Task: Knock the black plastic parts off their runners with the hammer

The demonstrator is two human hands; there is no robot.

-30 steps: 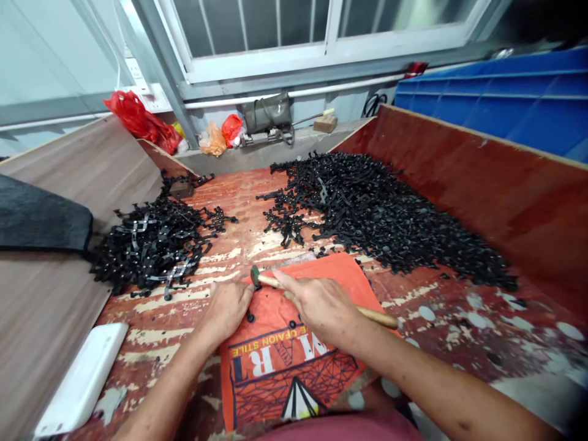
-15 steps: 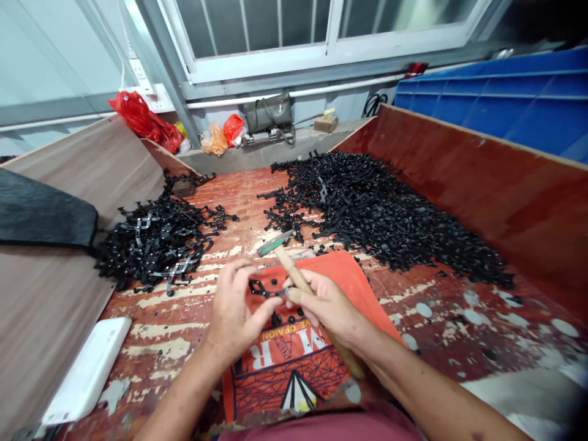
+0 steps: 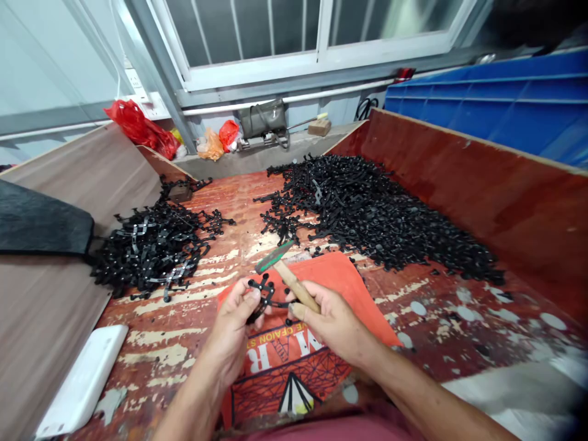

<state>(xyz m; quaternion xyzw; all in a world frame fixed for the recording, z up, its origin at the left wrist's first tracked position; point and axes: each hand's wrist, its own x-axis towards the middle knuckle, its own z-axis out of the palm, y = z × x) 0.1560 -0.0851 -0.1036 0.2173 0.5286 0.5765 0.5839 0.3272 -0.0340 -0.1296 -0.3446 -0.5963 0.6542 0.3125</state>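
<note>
1. Black plastic piece [image 3: 263, 295] pinched between both hands, above the orange cloth [image 3: 342, 278].
2. Left hand [image 3: 232, 324] closed on the piece; right hand [image 3: 334, 321] clamped on the hammer [image 3: 287, 275], fingertips touching the piece.
3. Small pile [image 3: 151, 245] left of the hands; large pile [image 3: 367, 214] beyond the right hand, so apparently much remains.

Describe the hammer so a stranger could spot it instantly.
Start at the orange cloth spread on the worn red tabletop, near the person. Above it the right hand grips the hammer, head tilted up and away. It is the only wooden-handled, green-headed thing among black plastic parts.
</note>
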